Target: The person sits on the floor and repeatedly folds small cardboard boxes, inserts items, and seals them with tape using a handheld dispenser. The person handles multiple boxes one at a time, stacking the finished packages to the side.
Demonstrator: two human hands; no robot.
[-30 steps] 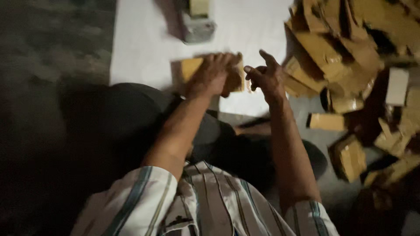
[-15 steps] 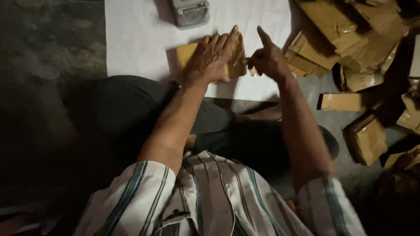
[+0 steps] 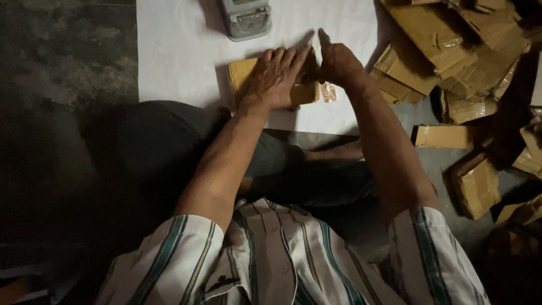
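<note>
Head view: we look down over striped sleeves at two hands working on a white sheet point(image 3: 169, 51) spread on the floor.
Left fingers: our left hand point(image 3: 275, 79) lies flat, fingers point(image 3: 288, 59) spread and pressing down on a small brown packet point(image 3: 243, 72); it pins the packet rather than grips it.
Right fingers: our right hand point(image 3: 337, 63) sits just beside the packet's right end, loosely curled with the thumb up; we cannot tell whether it pinches anything.
Packet: it lies on the white sheet, mostly under the left palm, with a scrap of clear tape point(image 3: 328, 91) just off its right end.
Step in hand: we judge this to be closing or taping the packet's right end while the left hand steadies it.
Next move: it probably calls for a firm hold from the left and a smooth press along the end flap.
Around us: a grey device point(image 3: 246, 20) stands at the sheet's far edge; a heap of flattened cardboard pieces point(image 3: 446, 51) lies to the right.
Hard to make out: the packet's right end is hidden behind the hands, the device is cut off at the top, and the dim light blurs the floor.
</note>
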